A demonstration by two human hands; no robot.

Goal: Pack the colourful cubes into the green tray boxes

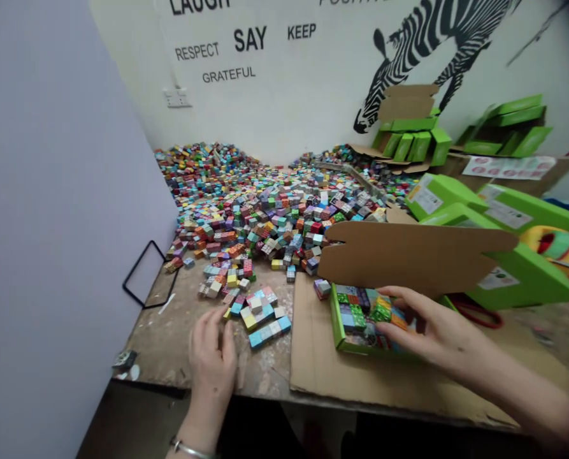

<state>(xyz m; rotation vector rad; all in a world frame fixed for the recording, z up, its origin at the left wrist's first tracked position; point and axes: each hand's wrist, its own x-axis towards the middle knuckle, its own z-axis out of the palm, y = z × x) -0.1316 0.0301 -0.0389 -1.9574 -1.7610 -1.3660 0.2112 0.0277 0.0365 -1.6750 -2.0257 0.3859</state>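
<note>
My right hand is over the open green box, with thumb and fingers closed on a green and yellow cube. Small patterned cubes in several colours lie in rows inside the box. My left hand rests at the left on the table, its fingers bent and its thumb apart from them, and nothing shows in its grasp. Just right of it lie a row of blue cubes and a small group of pale and yellow cubes.
A large heap of small cubes spreads to the wall. The box stands on a cardboard sheet, with a raised cardboard flap behind it. Green boxes are stacked at the right. A black wire frame sits by the left panel.
</note>
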